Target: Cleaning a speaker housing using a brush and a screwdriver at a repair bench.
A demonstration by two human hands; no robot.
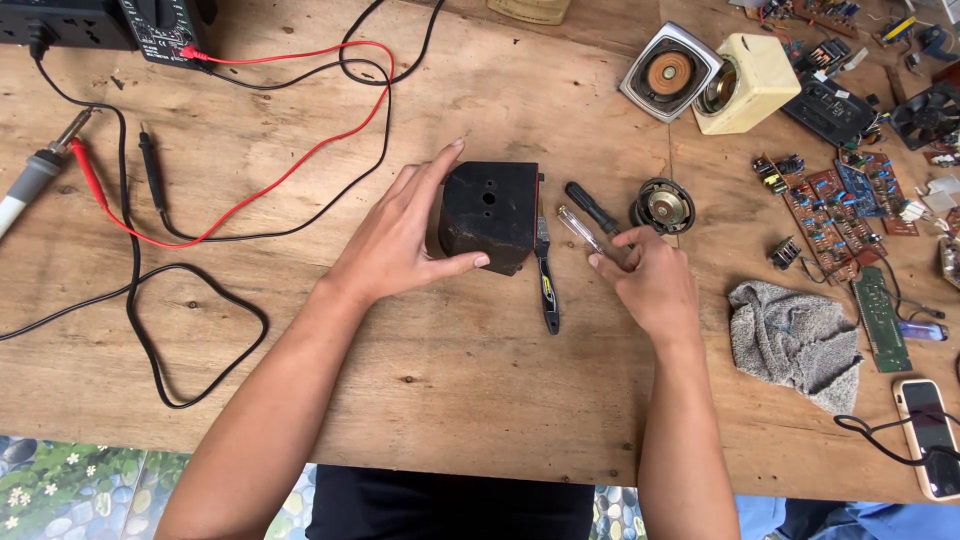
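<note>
Left hand [400, 235] fingers spread around black box [489, 214], far face hidden; right hand [648, 282] fingers pinching clear-handled screwdriver [583, 231], tip concealed

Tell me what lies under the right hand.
Under the right hand a clear-handled screwdriver pokes out toward the black box. Its shaft and tip are covered by the fingers, with the wooden table beneath.
</note>
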